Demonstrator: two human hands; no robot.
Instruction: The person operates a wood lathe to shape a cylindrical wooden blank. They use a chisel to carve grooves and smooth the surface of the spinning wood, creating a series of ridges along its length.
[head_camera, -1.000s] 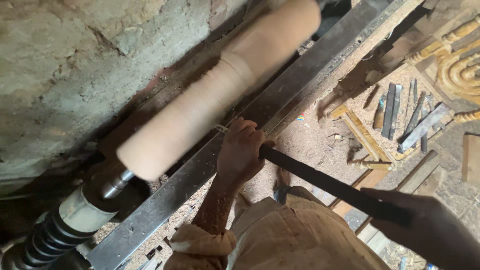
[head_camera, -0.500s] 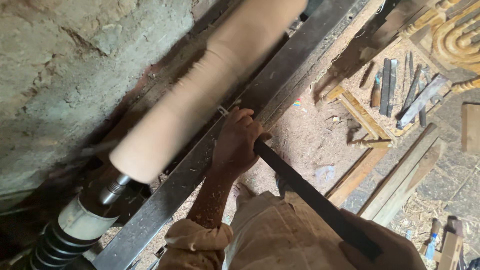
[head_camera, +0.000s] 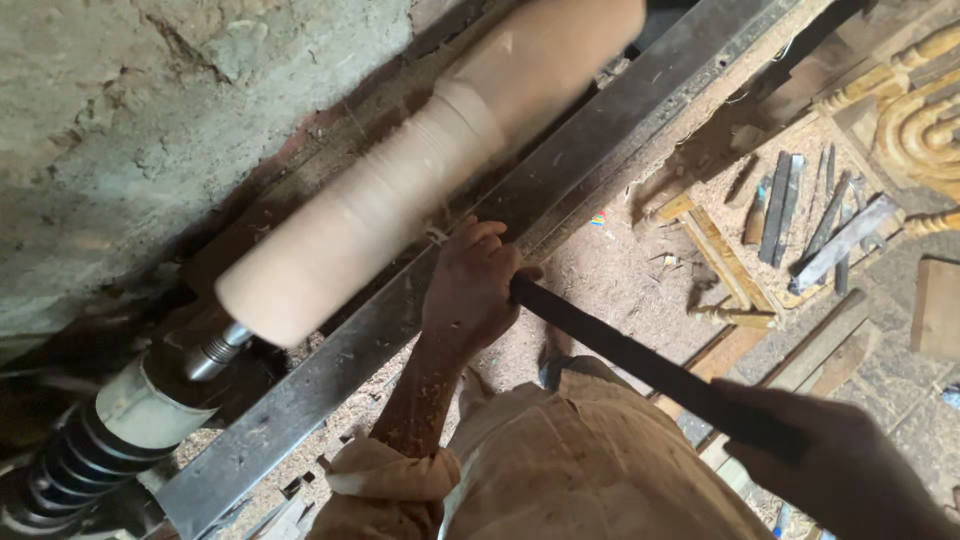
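Against the long steel rail (head_camera: 560, 190), left hand (head_camera: 470, 285) is closed around the front end of a dark long-handled chisel (head_camera: 640, 365), knuckles resting on the rail edge. Chisel tip is hidden by the fingers; can't tell if it touches the wood. Right hand (head_camera: 835, 455) grips the back end of the same chisel, low right, partly blurred. Chisel runs diagonally between the two hands, over the person's tan clothing (head_camera: 570, 470).

Pale round wood piece (head_camera: 400, 190) sits just beyond the rail, parallel to it, blurred on its surface, with a step where the thicker upper part meets the thinner lower part. Its lower end sits on a metal spindle (head_camera: 215, 350) with a ribbed black part below. Rough wall (head_camera: 130, 130) behind. Sawdust covers the floor; a group of flat metal tools (head_camera: 800, 215) lies well apart at right, near carved pale wood parts (head_camera: 925, 110).
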